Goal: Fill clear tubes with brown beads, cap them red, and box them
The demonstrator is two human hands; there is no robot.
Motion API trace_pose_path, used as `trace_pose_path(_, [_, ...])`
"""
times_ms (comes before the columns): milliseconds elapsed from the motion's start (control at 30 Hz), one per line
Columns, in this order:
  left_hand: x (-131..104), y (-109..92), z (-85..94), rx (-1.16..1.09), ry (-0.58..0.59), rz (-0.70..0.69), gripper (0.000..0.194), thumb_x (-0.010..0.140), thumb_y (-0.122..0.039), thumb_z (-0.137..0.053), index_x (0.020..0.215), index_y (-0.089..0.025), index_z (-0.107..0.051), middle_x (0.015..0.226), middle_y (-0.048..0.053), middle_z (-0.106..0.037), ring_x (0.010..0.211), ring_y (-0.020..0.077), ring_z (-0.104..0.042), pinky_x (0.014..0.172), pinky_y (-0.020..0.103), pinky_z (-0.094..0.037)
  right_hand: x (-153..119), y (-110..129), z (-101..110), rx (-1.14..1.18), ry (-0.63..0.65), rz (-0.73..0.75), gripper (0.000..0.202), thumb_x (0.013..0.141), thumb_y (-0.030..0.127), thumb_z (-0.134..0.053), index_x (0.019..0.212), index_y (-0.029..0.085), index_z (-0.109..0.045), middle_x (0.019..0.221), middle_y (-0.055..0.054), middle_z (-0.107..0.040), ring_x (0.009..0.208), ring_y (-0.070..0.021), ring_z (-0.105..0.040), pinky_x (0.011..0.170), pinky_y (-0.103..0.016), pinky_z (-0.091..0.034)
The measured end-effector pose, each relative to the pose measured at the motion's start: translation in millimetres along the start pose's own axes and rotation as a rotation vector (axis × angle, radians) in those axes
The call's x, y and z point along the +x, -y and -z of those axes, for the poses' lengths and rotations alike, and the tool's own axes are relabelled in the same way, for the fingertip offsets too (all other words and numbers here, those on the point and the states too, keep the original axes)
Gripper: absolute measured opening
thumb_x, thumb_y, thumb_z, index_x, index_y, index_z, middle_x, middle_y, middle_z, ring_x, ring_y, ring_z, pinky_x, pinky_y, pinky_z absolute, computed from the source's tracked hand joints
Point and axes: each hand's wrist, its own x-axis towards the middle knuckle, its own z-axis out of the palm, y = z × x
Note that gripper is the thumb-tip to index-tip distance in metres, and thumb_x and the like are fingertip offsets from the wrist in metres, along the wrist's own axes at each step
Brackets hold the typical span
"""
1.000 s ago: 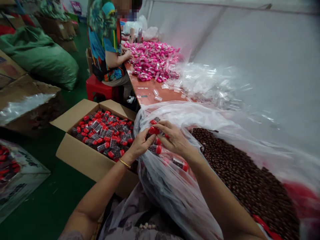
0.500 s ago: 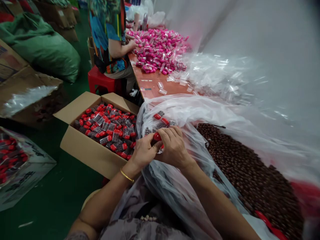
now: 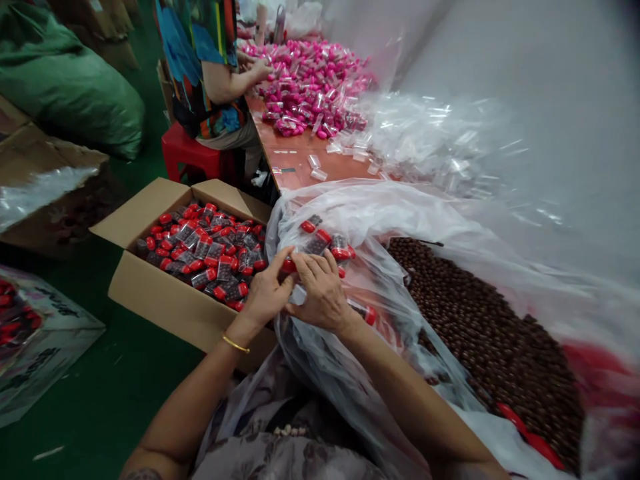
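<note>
My left hand point(image 3: 267, 290), with a gold bracelet at the wrist, has its thumb and fingers around a red-capped container point(image 3: 289, 266). Beside it, my right hand point(image 3: 321, 290) touches the same container with its fingertips, the fingers bent over its right side. Most of that container is hidden by the fingers. Just beyond the hands, several clear containers with red caps and dark contents point(image 3: 319, 241) lie on the plastic sheet point(image 3: 360, 207). To the right is a heap of dark brown beads point(image 3: 480, 327).
An open carton point(image 3: 165, 303) of red-capped containers stands left of the hands. Pink-capped containers point(image 3: 315, 87) and clear empty ones point(image 3: 425, 140) cover the far table. A person point(image 3: 210, 80) sits on a red stool point(image 3: 193, 157). Another box point(image 3: 55, 340) stands at far left.
Both hands have moved left and slightly lower, toward the carton, with the red-capped container. More red-capped containers now show beyond and to the right of my right hand. The whole view has shifted slightly.
</note>
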Motion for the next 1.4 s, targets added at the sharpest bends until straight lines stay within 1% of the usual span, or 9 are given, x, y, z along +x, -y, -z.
trace_pose_path(233, [34,74,84.3,0.611,-0.309,0.247,0.052,0.083,-0.035,-0.051,0.13,-0.014,-0.046,0.11,0.015,-0.063,0.099,0.0294,-0.061,0.088,0.045,-0.046,1,-101,24,-0.037,0.286,-0.204,0.072,0.066,0.028,-0.058,0.133,0.009,-0.041,0.132,-0.019,-0.046,0.117,-0.0324,-0.045,0.1,-0.047,-0.037])
trace_pose_path(367, [38,86,83.3,0.622,-0.323,0.071,0.074,0.073,-0.041,-0.063,0.134,-0.007,-0.037,0.136,0.022,-0.042,0.126,0.0338,-0.041,0.104,0.048,-0.035,-1,-131,16,0.036,0.456,-0.236,0.088,0.06,0.024,-0.057,0.141,0.01,-0.027,0.137,-0.018,-0.04,0.12,-0.0318,-0.044,0.099,-0.045,-0.039])
trace_pose_path(533, [19,54,2.0,0.347,0.064,-0.198,0.108,0.052,-0.055,-0.078,0.14,-0.019,-0.027,0.146,0.016,-0.03,0.134,0.0326,-0.032,0.108,0.047,-0.033,6,-107,-5,0.116,0.4,-0.138,0.09,0.059,0.027,-0.06,0.142,0.014,-0.026,0.137,-0.016,-0.039,0.123,-0.0305,-0.043,0.098,-0.044,-0.042])
trace_pose_path(633, [14,49,-38.0,0.342,0.089,-0.093,0.121,0.041,-0.053,-0.082,0.142,-0.02,-0.024,0.149,0.02,-0.018,0.133,0.041,-0.028,0.105,0.057,-0.032,4,-84,-18,0.074,0.244,-0.149,0.078,0.063,0.03,-0.06,0.136,0.015,-0.037,0.129,-0.015,-0.046,0.114,-0.0301,-0.049,0.092,-0.044,-0.045])
trace_pose_path(767, [16,69,-51.3,0.201,0.014,-0.101,0.11,0.048,-0.037,-0.079,0.141,-0.018,-0.023,0.148,0.02,-0.019,0.135,0.0368,-0.027,0.107,0.053,-0.033,5,-55,-34,0.04,0.1,-0.147,0.065,0.067,0.031,-0.059,0.129,0.016,-0.047,0.126,-0.014,-0.049,0.109,-0.0287,-0.051,0.093,-0.042,-0.044])
trace_pose_path(967, [30,103,-26.2,-0.019,-0.296,-0.175,0.071,0.064,-0.029,-0.066,0.129,-0.014,-0.039,0.127,0.015,-0.05,0.119,0.0252,-0.048,0.104,0.042,-0.039,52,-23,-67,0.127,0.171,-0.114,0.065,0.065,0.032,-0.06,0.127,0.016,-0.05,0.125,-0.012,-0.053,0.106,-0.029,-0.051,0.095,-0.042,-0.042])
trace_pose_path(1100, [39,125,13.5,0.2,-0.482,-0.053,0.048,0.071,-0.021,-0.058,0.118,-0.015,-0.051,0.116,0.013,-0.057,0.11,0.0232,-0.053,0.099,0.04,-0.043,84,2,-116,0.205,0.395,-0.265,0.067,0.069,0.036,-0.055,0.131,0.013,-0.045,0.129,-0.013,-0.05,0.109,-0.0289,-0.051,0.095,-0.039,-0.041])
trace_pose_path(1267, [44,150,66.2,0.801,-0.342,0.095,0.042,0.074,-0.02,-0.056,0.116,-0.018,-0.059,0.132,0.015,-0.046,0.126,0.0324,-0.04,0.107,0.052,-0.028,103,33,-158,0.207,0.6,-0.27,0.066,0.08,0.035,-0.047,0.138,0.005,-0.032,0.135,-0.02,-0.044,0.121,-0.0286,-0.043,0.097,-0.037,-0.039])
trace_pose_path(1400, [55,156,91.5,0.972,-0.222,0.092,0.035,0.081,-0.022,-0.047,0.113,-0.022,-0.062,0.14,0.011,-0.041,0.136,0.0347,-0.024,0.109,0.058,-0.017,117,38,-128,0.194,0.616,-0.162,0.057,0.076,0.038,-0.054,0.127,0.015,-0.047,0.128,-0.013,-0.05,0.111,-0.0267,-0.05,0.087,-0.035,-0.045])
